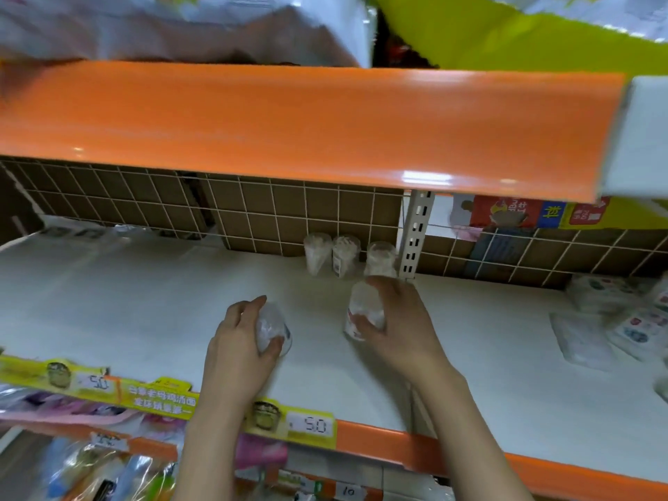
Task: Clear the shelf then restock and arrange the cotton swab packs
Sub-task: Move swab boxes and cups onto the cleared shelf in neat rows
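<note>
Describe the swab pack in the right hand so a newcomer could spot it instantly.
Find the white upright post at the back of the white shelf. Three clear swab packs stand in a row left of its foot. The pack meant is just in front of them, the one gripped by the right hand.

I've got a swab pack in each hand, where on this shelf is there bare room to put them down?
The shelf is bare left of the left hand, out to its yellow price strip. It is crowded at the back by the three standing packs and at far right by the flat packets.
</note>
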Motion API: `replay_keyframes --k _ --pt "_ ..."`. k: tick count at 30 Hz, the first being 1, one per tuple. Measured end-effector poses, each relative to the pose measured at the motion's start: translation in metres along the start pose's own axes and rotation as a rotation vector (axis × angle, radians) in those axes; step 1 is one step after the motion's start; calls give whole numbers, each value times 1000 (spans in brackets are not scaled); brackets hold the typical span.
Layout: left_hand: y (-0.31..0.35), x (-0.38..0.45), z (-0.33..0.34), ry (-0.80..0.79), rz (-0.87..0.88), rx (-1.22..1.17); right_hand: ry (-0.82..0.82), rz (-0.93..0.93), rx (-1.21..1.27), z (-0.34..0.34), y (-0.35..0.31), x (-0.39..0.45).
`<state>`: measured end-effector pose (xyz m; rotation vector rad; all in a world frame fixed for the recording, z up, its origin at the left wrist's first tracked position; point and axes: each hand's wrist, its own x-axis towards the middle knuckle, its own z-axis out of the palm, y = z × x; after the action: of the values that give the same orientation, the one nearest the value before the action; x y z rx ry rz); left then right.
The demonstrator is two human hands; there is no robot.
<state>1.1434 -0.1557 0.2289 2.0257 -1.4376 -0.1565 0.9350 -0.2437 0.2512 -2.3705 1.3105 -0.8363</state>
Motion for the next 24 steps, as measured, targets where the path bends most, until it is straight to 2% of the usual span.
replay_keyframes --k 5,10,18,24 --pt "-46 19 -23 0 13 0 79 -7 -65 20 -18 54" --pt "-76 33 -33 -26 25 -9 104 73 -212 39 -12 82" --pt "-79 56 -33 -64 88 -68 18 101 -360 66 -6 81" --pt "-76 62 -28 -92 139 -87 23 89 -419 62 -11 78"
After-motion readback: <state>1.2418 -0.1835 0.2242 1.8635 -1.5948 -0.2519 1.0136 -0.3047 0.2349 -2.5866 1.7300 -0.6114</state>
